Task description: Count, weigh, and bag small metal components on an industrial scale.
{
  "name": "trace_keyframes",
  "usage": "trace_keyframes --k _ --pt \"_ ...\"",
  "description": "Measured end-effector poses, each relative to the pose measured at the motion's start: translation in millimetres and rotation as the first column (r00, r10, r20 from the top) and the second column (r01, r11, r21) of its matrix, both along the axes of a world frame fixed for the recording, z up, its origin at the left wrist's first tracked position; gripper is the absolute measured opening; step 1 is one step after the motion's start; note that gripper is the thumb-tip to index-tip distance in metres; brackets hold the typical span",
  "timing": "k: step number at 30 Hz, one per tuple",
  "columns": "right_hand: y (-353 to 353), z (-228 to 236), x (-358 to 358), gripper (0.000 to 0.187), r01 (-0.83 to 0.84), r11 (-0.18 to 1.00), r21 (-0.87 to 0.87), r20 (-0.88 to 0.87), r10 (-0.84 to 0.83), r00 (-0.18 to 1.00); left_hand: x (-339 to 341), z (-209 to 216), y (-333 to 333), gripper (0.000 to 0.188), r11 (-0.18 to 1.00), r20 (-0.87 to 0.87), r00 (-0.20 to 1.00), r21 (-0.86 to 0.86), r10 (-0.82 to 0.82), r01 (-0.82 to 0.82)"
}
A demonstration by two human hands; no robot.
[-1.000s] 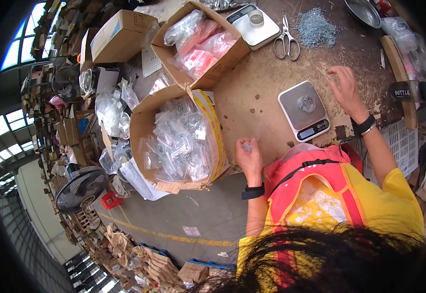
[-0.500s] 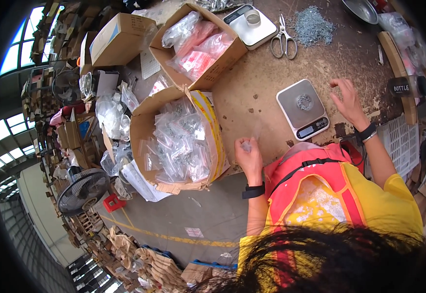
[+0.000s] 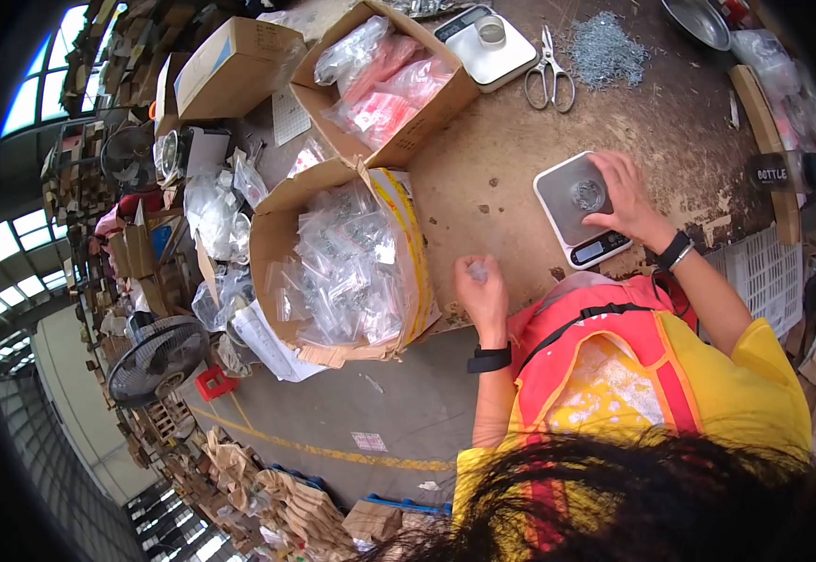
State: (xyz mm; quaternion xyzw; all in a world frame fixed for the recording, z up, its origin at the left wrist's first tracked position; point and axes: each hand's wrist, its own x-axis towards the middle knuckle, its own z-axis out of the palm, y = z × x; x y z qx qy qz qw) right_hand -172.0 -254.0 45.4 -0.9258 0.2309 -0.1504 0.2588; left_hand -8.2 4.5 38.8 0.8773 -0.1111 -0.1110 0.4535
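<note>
My right hand [image 3: 632,201] reaches over the near digital scale [image 3: 558,192], its thumb and fingers apart on the right side of a small round clear dish [image 3: 587,195]. Small metal pieces lie in that dish, on the scale's grey plate. Low over the table's front edge, my left hand [image 3: 483,295] is closed on a clear plastic bag [image 3: 477,272], which shows only in part above the fingers. Left of that hand stands an open cardboard box [image 3: 417,272] filled with clear zip bags [image 3: 347,267] of small parts.
Behind stands a second carton [image 3: 426,117] with clear and red-printed bags. Farther back are another white scale [image 3: 506,61] holding a round container, scissors [image 3: 549,80] and a pile of metal screws or nails [image 3: 607,51]. A black bottle [image 3: 782,171] and wooden strip [image 3: 765,131] line the right side.
My right hand has moved left from beside the scale to over its plate, around the dish. My left hand stays nearly in place with the bag.
</note>
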Motion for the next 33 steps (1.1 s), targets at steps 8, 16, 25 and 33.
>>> trace_keyframes --k 8,16,25,33 --pt "14.7 -2.4 18.1 0.059 -0.100 0.994 -0.050 0.045 0.102 0.994 1.0 -6.7 -19.0 0.018 0.994 -0.009 1.000 -0.104 -0.030 0.029" --pt "37.1 25.2 25.2 0.056 -0.223 0.899 0.378 0.110 0.195 0.975 -4.8 -2.2 -36.5 0.016 0.984 0.172 0.977 -0.101 -0.129 0.147" --pt "64.8 33.3 47.0 0.057 -0.051 0.449 0.892 0.022 0.070 0.997 -19.0 16.3 -43.8 0.015 0.936 0.212 0.939 -0.169 -0.272 0.309" --pt "54.7 56.5 63.8 0.046 -0.213 0.829 0.518 -0.058 0.282 0.958 -15.8 25.8 -29.5 0.015 0.896 0.184 0.929 -0.257 -0.322 0.362"
